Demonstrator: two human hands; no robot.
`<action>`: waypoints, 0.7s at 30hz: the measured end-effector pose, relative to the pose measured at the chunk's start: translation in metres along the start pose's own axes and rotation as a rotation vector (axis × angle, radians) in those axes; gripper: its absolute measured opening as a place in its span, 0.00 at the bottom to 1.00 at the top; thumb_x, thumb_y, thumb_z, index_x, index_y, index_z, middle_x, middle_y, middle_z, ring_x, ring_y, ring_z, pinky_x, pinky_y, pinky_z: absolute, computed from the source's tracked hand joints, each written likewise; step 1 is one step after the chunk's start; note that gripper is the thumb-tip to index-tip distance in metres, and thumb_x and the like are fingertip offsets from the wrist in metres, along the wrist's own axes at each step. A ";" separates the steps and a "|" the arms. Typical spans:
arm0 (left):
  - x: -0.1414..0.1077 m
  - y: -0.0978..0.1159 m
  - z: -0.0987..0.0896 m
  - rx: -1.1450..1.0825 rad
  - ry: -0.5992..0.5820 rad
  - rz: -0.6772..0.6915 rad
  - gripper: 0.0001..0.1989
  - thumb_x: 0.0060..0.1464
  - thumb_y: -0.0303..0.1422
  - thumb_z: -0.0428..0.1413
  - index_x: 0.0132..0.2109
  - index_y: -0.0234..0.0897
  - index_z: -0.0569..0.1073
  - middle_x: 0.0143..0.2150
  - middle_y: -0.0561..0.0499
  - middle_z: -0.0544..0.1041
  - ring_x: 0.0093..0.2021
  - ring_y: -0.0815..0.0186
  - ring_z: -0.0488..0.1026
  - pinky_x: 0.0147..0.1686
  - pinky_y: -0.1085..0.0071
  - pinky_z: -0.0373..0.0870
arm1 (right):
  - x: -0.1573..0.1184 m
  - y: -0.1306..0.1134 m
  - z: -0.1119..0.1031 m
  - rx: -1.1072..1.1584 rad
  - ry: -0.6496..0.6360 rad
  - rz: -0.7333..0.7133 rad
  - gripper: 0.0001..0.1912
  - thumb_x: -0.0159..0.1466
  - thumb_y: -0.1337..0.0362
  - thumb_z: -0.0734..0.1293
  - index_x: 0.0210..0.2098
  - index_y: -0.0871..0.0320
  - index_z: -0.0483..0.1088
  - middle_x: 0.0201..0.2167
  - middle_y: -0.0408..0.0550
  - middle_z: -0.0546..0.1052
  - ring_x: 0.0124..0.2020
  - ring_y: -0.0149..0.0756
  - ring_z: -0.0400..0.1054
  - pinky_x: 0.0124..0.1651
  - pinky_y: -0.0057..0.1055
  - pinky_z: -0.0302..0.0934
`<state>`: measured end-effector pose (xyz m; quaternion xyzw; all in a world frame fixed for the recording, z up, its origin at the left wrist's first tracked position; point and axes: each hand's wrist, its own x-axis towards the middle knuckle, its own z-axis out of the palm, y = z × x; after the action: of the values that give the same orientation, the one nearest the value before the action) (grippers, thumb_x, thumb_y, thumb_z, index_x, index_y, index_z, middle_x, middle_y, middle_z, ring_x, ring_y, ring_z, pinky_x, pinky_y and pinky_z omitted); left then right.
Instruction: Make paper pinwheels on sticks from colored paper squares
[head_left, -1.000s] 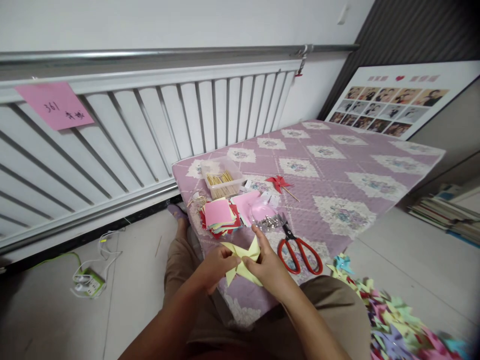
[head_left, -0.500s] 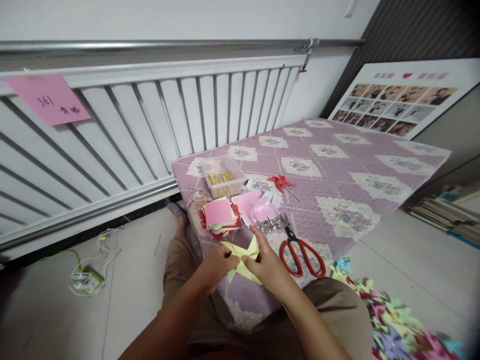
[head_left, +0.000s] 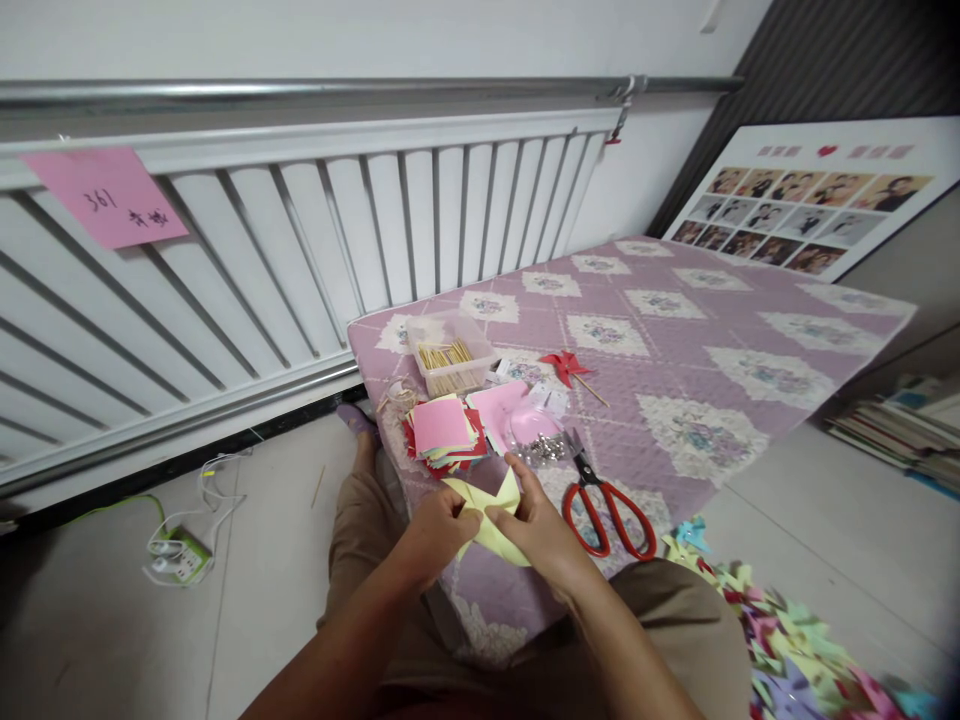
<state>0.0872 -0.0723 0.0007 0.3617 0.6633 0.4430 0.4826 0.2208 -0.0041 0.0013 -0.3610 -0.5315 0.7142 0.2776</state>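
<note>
A pale yellow paper pinwheel (head_left: 504, 540) is held between my two hands over the near edge of the cloth-covered table. My left hand (head_left: 439, 527) pinches its left side, thumb pressed near the middle. From the other side my right hand (head_left: 536, 520) grips it, thumb near the centre and index finger pointing up. Just beyond lies a stack of coloured paper squares (head_left: 441, 425). To the right are red-handled scissors (head_left: 609, 510) and a clear dish of small metal pins (head_left: 541, 447).
A clear plastic box of wooden sticks (head_left: 450, 360) stands behind the paper stack. A red pinwheel on a stick (head_left: 566, 368) lies farther right. Many finished pinwheels (head_left: 802, 640) cover the floor at right. A radiator (head_left: 420, 220) runs behind the table; a power strip (head_left: 184, 556) lies at left.
The view has shifted slightly, so everything sits a little farther right. Both hands keep their pinch on the yellow pinwheel, with barely any change in its shape.
</note>
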 end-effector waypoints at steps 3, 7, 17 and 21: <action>0.000 -0.001 0.001 -0.021 0.023 -0.011 0.07 0.44 0.35 0.55 0.30 0.35 0.73 0.24 0.54 0.72 0.24 0.68 0.64 0.26 0.72 0.62 | -0.002 -0.001 0.000 0.012 -0.015 0.008 0.42 0.53 0.66 0.68 0.65 0.52 0.49 0.46 0.47 0.76 0.40 0.38 0.73 0.37 0.31 0.67; 0.000 -0.003 0.001 0.006 0.055 -0.008 0.06 0.44 0.34 0.56 0.29 0.35 0.73 0.22 0.55 0.70 0.24 0.68 0.63 0.25 0.73 0.59 | -0.003 -0.002 0.000 -0.055 -0.026 -0.007 0.42 0.54 0.66 0.67 0.65 0.52 0.49 0.48 0.49 0.75 0.39 0.38 0.73 0.35 0.30 0.66; -0.005 0.006 0.001 -0.020 0.013 -0.051 0.07 0.42 0.35 0.54 0.24 0.36 0.67 0.21 0.57 0.63 0.22 0.72 0.56 0.23 0.73 0.53 | -0.006 -0.006 -0.003 -0.116 -0.060 -0.030 0.43 0.55 0.69 0.67 0.66 0.55 0.47 0.38 0.45 0.77 0.35 0.36 0.72 0.35 0.29 0.66; -0.005 0.001 0.001 -0.051 -0.008 -0.056 0.07 0.43 0.36 0.55 0.25 0.35 0.68 0.20 0.57 0.64 0.22 0.72 0.57 0.23 0.73 0.53 | -0.007 -0.006 -0.004 -0.109 -0.074 -0.035 0.43 0.54 0.69 0.67 0.66 0.55 0.48 0.37 0.45 0.77 0.34 0.36 0.72 0.35 0.29 0.65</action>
<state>0.0891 -0.0761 0.0035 0.3324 0.6597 0.4448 0.5064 0.2283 -0.0052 0.0075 -0.3394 -0.5859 0.6921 0.2500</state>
